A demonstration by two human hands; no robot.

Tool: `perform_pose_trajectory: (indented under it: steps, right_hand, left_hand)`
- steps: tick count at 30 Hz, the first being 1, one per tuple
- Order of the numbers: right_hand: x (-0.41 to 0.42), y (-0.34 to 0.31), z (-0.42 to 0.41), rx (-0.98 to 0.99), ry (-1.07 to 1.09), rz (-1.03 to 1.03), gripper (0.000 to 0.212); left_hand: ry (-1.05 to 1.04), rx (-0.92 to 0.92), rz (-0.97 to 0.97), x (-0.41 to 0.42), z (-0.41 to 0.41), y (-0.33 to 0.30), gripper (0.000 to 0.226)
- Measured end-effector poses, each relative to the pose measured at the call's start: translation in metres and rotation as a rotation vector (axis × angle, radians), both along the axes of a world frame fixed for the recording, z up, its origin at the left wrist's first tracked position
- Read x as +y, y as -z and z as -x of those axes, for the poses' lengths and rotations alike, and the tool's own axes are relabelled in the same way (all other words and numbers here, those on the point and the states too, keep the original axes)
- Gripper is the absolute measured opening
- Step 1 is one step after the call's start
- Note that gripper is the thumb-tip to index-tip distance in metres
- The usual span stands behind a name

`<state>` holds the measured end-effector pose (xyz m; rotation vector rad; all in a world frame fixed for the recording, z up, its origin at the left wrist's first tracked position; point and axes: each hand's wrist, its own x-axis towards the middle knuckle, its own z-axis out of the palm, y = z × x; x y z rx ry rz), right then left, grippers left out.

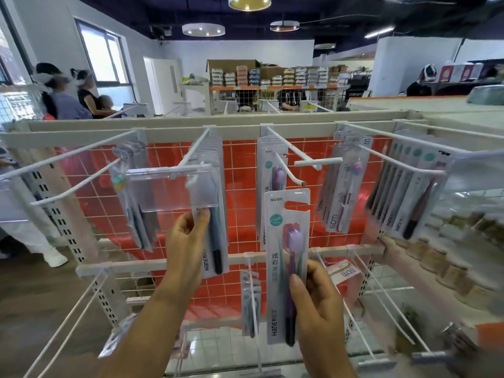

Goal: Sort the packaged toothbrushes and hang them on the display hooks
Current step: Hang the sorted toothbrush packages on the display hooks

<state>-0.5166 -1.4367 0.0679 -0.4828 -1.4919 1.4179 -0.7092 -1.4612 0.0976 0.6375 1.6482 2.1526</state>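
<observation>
Upright, the purple toothbrush pack (286, 266) is pinched by the right hand (313, 301), just below the hook (289, 162). A dark pack (211, 241) is gripped by the left hand (185, 241)

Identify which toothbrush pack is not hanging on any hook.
The purple toothbrush pack gripped by the right hand, below the hook tip; the others hang on hooks.
</observation>
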Motion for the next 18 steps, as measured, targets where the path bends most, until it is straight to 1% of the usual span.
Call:
perform_pose_trajectory:
  steps: [3,5,8,10,12,15,18]
  right_hand:
    - [-0.003,-0.003,-0.003,0.052,0.022,-0.022,0.016]
    - [-0.004,-0.006,-0.004,0.082,0.042,-0.008,0.013]
    - [-0.002,-0.009,-0.005,0.070,0.044,-0.002,0.026]
    - [0.001,-0.012,-0.005,0.068,0.046,0.022,0.017]
    - [0.005,-0.014,-0.004,0.053,0.052,0.030,0.013]
    - [0.010,-0.018,-0.001,0.019,0.072,0.016,0.014]
    - [0.012,-0.021,0.001,0.000,0.094,-0.015,0.013]
  left_hand:
    - [-0.013,0.015,0.006,-0.002,-0.002,0.004,0.029]
    - [-0.021,0.022,0.009,-0.003,-0.003,0.005,0.028]
    - [-0.020,0.043,0.013,-0.006,-0.003,0.006,0.018]
    - [-0.019,0.061,0.018,-0.006,-0.003,0.006,0.013]
    - [-0.025,0.083,0.018,-0.007,-0.004,0.007,0.012]
    - [-0.047,0.101,0.022,-0.008,-0.006,0.009,0.017]
    - [-0.056,0.098,0.044,-0.008,-0.007,0.009,0.016]
